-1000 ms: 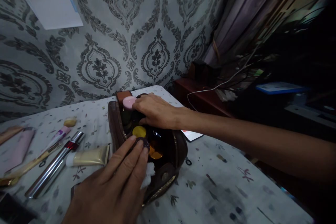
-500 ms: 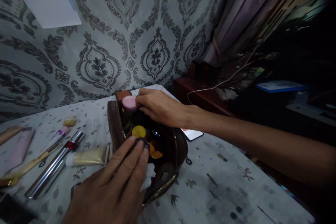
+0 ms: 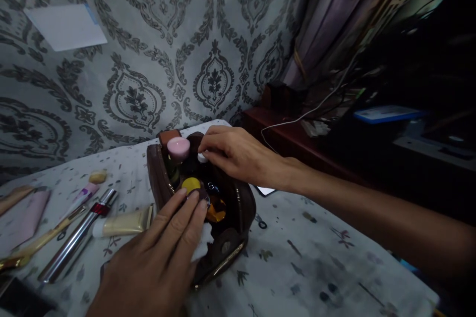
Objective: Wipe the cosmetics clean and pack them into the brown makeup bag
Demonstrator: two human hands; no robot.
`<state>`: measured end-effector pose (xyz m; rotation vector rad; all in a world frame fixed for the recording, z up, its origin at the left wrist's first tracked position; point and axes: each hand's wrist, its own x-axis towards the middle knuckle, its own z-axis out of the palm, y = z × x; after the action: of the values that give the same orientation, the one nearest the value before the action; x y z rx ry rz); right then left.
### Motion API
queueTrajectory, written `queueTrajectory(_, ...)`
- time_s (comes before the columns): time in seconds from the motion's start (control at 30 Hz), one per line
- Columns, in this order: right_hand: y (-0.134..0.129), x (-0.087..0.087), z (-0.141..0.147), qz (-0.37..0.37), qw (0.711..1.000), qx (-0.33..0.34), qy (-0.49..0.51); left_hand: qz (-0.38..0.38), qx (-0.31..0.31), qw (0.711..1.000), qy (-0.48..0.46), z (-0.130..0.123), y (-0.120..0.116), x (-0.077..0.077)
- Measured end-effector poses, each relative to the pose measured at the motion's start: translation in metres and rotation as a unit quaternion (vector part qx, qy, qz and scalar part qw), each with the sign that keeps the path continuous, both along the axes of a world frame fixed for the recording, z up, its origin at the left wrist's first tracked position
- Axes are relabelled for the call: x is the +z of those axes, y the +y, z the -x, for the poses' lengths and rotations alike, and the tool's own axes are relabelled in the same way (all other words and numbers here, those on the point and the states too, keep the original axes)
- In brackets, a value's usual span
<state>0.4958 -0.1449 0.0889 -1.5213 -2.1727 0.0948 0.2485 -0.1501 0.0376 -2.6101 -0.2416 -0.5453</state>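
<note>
In the head view, the open brown bag (image 3: pixel 158 168) sits toward the middle of the desk (image 3: pixel 316 270), its far end close to the desk's far edge, its mouth facing up. Its long axis runs from that edge back toward you, slanting slightly right. Your right hand (image 3: pixel 240 153) reaches in over the bag's right side, the fingers drawn together in a pinch on a small white cap (image 3: pixel 202 157) near the far end; what lies below the cap is hidden. Your left hand (image 3: pixel 148 257) points away from you, fingers straight and side by side over the near-left rim, tips on a dark round lid (image 3: pixel 201 196); its thumb is out of sight, so you can't tell whether it grips. It probably lies there to steady the bag and its contents. A pink lid (image 3: pixel 178 147) and a yellow lid (image 3: pixel 191 184) face upward, likely because their containers stand on end. Toward the desk's left edge, a cream tube (image 3: pixel 122 223) and a silver tube (image 3: pixel 74 242) lie flat, the silver one pointing away and rightward.
</note>
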Motion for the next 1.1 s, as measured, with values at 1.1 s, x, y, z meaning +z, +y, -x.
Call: queueTrajectory(1.1, -0.113, -0.046, 0.06, -0.223, 0.965, 0.09, 0.107, 0.303, 0.197, 0.907, -0.218, 0.099, -0.042, -0.055)
